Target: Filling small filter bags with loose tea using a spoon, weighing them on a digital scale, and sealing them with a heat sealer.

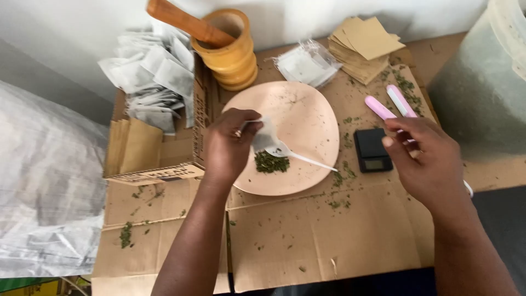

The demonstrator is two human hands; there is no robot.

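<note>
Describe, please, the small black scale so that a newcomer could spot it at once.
Start at the round pink plate in the middle of the cardboard-covered table. Just beyond its right edge, below the right hand, lies the small black scale. It is the only black, square thing there, with a small display.

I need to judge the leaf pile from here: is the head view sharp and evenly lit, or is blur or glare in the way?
Head view: soft, even light, no harsh glare on the pink plate; the dried leaves read clearly; the right hand is slightly motion-blurred; the left hand with the white sachet is fairly sharp; the grey tub at the right edge looks hazy.
</note>
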